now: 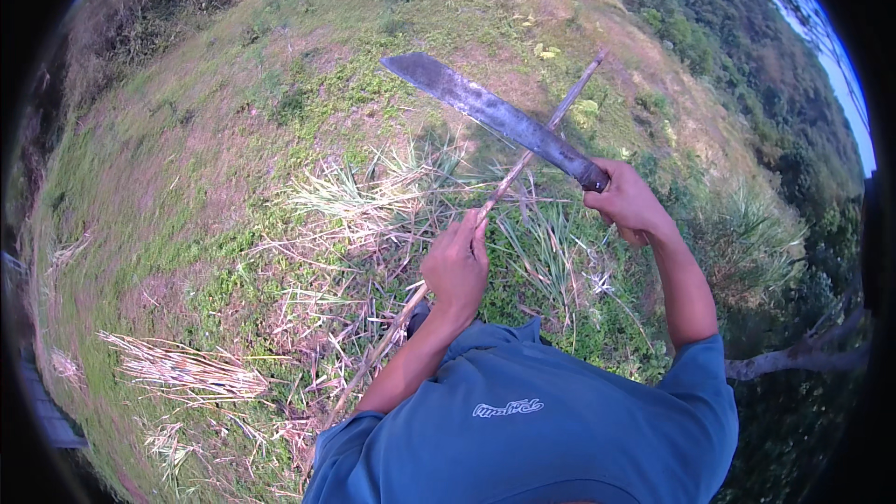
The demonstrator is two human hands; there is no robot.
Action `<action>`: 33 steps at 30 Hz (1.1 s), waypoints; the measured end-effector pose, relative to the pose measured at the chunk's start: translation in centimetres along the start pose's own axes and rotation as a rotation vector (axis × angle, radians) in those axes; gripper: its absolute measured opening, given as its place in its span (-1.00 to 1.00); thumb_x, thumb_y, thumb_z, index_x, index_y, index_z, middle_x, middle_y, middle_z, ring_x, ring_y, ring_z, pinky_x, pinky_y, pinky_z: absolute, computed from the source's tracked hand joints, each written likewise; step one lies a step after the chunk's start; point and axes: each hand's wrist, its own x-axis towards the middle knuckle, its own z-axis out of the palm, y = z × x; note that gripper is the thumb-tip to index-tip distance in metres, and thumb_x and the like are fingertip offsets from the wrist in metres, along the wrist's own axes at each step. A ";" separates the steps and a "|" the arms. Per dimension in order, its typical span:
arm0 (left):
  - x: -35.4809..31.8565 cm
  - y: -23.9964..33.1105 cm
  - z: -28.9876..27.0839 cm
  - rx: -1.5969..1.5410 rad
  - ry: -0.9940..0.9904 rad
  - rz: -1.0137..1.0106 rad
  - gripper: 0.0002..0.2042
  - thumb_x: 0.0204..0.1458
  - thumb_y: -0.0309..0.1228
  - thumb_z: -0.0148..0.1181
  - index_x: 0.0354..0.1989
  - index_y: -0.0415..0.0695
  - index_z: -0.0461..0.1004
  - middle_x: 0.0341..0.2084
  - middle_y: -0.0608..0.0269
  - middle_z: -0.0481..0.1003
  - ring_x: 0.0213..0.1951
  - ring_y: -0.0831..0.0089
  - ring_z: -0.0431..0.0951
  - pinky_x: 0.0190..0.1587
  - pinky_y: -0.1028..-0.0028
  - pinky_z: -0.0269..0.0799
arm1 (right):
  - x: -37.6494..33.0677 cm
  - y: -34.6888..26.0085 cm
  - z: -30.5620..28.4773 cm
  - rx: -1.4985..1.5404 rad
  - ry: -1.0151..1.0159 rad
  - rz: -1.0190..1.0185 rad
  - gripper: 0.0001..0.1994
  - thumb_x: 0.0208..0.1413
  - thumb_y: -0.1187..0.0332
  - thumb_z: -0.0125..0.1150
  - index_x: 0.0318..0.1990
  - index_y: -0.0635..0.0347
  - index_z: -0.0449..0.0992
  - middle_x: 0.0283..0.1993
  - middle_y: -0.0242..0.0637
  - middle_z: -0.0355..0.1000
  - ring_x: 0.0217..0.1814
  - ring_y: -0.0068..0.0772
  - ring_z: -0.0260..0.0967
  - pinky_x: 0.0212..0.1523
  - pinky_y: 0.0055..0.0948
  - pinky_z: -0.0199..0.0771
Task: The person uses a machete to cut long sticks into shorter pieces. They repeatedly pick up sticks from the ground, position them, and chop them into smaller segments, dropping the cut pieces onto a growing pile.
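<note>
- While the left hand (455, 266) wraps firmly around a long, thin brown stalk (511, 179), the right hand (625, 198) is curled tight about the handle of a machete (485, 107).
- The stalk slants from the upper right, through the left fist, down beside the left forearm toward the lower edge.
- The machete's broad, dark grey blade points up and to the left, crossing in front of the stalk above the left hand; whether the two touch, I cannot tell.
- Beyond the left hand, a loose heap of pale green leaves (359, 194) lies on the grassy slope (196, 168).
- Down to the left, well apart from the hands, a pile of thin, straw-coloured stalks (191, 369) lies roughly lengthwise together.
- The person wears a blue shirt (569, 443) with short sleeves.
- At the right, a bare branch (807, 355) stretches past the shoulder, and wooded hillside (658, 14) rises at the upper right.
</note>
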 end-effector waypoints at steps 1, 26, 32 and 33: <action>-0.2 0.2 0.1 -0.003 0.001 0.013 -0.80 0.02 -0.41 0.24 -0.16 -0.10 0.59 -0.51 0.23 0.53 -0.52 0.30 0.52 -0.52 0.37 0.39 | -0.1 0.0 -0.7 -0.003 0.082 0.020 -0.82 -0.04 0.47 0.11 -0.25 0.28 0.37 -0.63 -0.46 0.25 -0.74 -0.62 0.22 -0.72 -0.55 0.24; -1.0 -0.8 1.6 -0.376 -0.532 -0.282 -0.82 0.13 -0.37 0.10 -0.18 -0.16 0.54 -0.62 0.32 0.39 -0.58 0.44 0.36 -0.47 0.42 0.33 | 0.4 0.5 -1.8 -0.058 -0.159 0.164 -0.78 -0.04 0.46 0.15 -0.20 0.27 0.39 -0.60 -0.46 0.26 -0.70 -0.62 0.23 -0.71 -0.55 0.24; 0.7 -3.5 1.4 -1.215 -1.247 -0.806 -0.73 0.23 -0.27 0.03 -0.28 -0.24 0.54 -0.71 0.45 0.31 -0.63 0.64 0.29 -0.55 0.54 0.23 | 0.8 1.2 -5.1 -0.076 0.181 0.155 -0.79 -0.04 0.45 0.16 -0.22 0.29 0.39 -0.63 -0.42 0.28 -0.72 -0.58 0.26 -0.71 -0.51 0.25; 0.2 -3.8 1.7 -0.992 -1.094 -0.616 -0.75 0.22 -0.29 0.04 -0.27 -0.23 0.54 -0.69 0.41 0.34 -0.64 0.60 0.31 -0.56 0.53 0.25 | 0.9 1.8 -6.0 -0.102 0.269 0.156 -0.80 -0.03 0.45 0.15 -0.23 0.30 0.39 -0.64 -0.41 0.28 -0.72 -0.56 0.27 -0.72 -0.50 0.26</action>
